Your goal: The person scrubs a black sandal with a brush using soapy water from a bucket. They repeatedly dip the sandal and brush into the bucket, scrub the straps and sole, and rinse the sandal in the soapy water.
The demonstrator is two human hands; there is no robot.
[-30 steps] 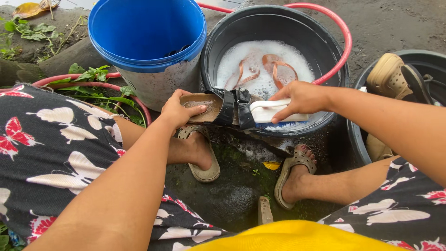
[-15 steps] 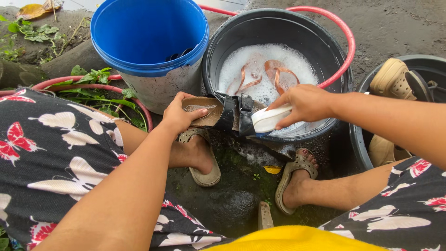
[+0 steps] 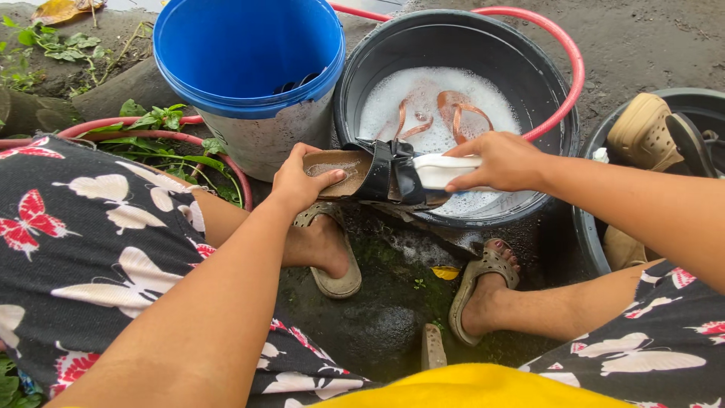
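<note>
My left hand [image 3: 298, 183] grips the heel end of a brown sandal with black straps [image 3: 370, 175], held level over the near rim of a black basin [image 3: 453, 34]. My right hand [image 3: 502, 161] holds a white scrub brush [image 3: 445, 171] pressed against the sandal's strap end. The basin holds soapy water [image 3: 423, 87] with a pair of orange flip-flops [image 3: 442, 109] lying in the foam.
A blue bucket [image 3: 249, 68] stands left of the basin. A red hose [image 3: 563, 60] curves round the basin. Another black basin [image 3: 680, 106] at the right holds tan shoes [image 3: 642, 132]. My sandalled feet [image 3: 332, 257] rest on wet, mossy ground; plants [image 3: 151, 136] grow at left.
The brush has shifted slightly along the sandal's strap end in a scrubbing stroke. My left hand keeps its hold on the heel in the same place.
</note>
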